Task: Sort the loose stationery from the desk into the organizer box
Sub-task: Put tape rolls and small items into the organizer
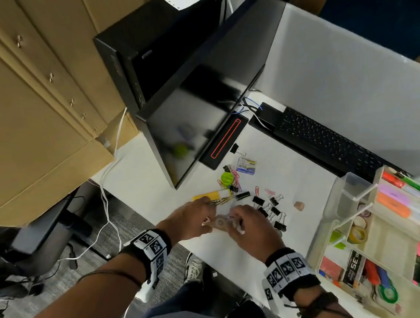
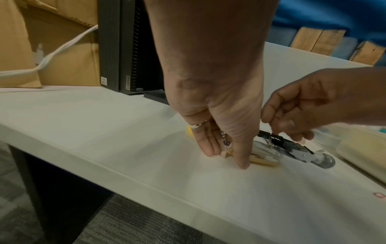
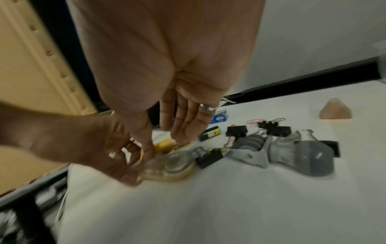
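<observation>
My organizer box [image 1: 339,196], clear acrylic, sits on the right part of the white desk [image 1: 285,170]. Its long back slot holds a row of highlighters [image 1: 406,199] in orange, pink, green and mint. A middle cell holds rolls of tape [image 1: 357,232], with green sticky flags [image 1: 337,239] just beside them. Nearer to me, a pink pad [image 1: 330,267] lies next to a black packet [image 1: 354,266] printed with large white letters that look like "SE", though the rest is too small for me to read. A green tape roll [image 1: 388,293] lies in the front cell beside red and blue pens.

Loose on the desk, a small blue and white staple box [image 1: 246,166] carries print I cannot make out. Black binder clips [image 1: 269,208] are scattered just right of my hands, coloured paper clips [image 1: 235,179] lie around a green round thing beyond them, and a yellow glue stick [image 1: 212,194] lies just past my left fingers.

Both hands are down on a clear tape dispenser [image 3: 173,166] lying flat near the desk's front edge. My left hand [image 1: 193,221] pinches its left end between thumb and fingers. My right hand [image 1: 249,224] reaches over its right end with fingers bent; from the blurred wrist views I think they close on it, but I cannot tell for sure.
</observation>
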A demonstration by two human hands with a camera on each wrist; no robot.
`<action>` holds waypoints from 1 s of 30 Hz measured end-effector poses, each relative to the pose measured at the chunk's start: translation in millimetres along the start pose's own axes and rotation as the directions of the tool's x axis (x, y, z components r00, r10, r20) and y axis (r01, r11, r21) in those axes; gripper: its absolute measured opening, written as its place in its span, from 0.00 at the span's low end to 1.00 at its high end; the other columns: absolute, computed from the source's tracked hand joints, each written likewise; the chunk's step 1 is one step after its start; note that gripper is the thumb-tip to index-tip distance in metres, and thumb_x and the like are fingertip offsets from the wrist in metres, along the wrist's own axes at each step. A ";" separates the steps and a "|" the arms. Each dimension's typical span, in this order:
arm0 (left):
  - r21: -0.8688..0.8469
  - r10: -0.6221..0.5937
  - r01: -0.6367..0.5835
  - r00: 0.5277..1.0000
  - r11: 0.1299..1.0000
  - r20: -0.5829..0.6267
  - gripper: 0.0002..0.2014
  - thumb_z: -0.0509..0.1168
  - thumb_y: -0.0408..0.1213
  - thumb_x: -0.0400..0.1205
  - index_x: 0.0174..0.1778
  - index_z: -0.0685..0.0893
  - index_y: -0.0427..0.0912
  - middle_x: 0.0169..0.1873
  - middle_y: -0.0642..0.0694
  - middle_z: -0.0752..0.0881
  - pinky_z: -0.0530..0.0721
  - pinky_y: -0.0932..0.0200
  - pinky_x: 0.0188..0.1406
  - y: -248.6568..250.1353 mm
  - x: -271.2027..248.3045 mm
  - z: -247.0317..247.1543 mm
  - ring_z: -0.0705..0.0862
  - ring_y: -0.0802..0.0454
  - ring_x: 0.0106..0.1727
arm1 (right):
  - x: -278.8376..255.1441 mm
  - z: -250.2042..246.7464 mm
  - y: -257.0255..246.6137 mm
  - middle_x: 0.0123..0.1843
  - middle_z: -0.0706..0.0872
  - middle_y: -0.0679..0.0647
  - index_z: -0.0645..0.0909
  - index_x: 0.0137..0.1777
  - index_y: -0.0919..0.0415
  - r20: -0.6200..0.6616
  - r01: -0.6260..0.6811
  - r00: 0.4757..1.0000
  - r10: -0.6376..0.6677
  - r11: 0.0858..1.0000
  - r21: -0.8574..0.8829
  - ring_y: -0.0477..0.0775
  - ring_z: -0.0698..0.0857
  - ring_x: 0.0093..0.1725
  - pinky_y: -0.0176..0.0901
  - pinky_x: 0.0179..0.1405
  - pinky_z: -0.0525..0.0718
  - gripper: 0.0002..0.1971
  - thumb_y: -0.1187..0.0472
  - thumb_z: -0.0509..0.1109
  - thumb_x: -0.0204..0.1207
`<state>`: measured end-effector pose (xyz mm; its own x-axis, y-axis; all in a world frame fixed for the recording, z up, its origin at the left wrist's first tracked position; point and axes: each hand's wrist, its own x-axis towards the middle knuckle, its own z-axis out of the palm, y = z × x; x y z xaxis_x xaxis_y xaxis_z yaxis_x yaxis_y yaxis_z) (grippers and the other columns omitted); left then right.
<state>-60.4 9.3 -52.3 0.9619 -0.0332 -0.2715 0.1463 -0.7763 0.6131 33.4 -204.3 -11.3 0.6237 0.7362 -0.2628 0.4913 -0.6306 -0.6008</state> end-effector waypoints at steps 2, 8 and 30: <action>-0.038 -0.047 0.047 0.999 0.998 0.001 0.17 0.84 0.41 0.69 0.49 0.85 0.49 0.59 0.53 0.82 0.89 0.48 0.51 1.1 2.1 1.9 0.88 0.45 0.52 | -2.4 6.1 -5.8 0.62 0.80 0.46 0.79 0.66 0.49 0.093 0.032 0.995 -0.020 0.991 -0.133 0.48 0.86 0.55 0.50 0.52 0.88 0.23 0.48 0.79 0.72; -0.118 -0.070 0.074 0.997 0.990 0.038 0.18 0.83 0.30 0.68 0.47 0.85 0.48 0.52 0.50 0.82 0.89 0.51 0.48 -3.1 4.7 1.0 0.87 0.47 0.51 | 1.7 17.8 -2.4 0.70 0.72 0.49 0.75 0.72 0.50 0.103 0.007 0.995 0.015 0.976 -0.216 0.56 0.86 0.64 0.50 0.59 0.89 0.27 0.59 0.80 0.75; 0.386 -0.267 0.316 0.947 0.867 -0.176 0.15 0.66 0.45 0.84 0.65 0.83 0.47 0.58 0.46 0.83 0.88 0.50 0.53 38.2 40.3 -28.7 0.85 0.45 0.59 | -42.6 -54.0 14.1 0.54 0.81 0.43 0.80 0.55 0.49 -0.259 -0.052 0.965 0.048 0.999 -0.008 0.48 0.85 0.49 0.45 0.43 0.87 0.19 0.43 0.75 0.67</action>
<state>-9.4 -3.6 -18.6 0.9130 0.2868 -0.2900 0.3415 -0.9263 0.1592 46.5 -257.8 32.2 0.7827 0.6162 -0.0874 0.4630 -0.6703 -0.5799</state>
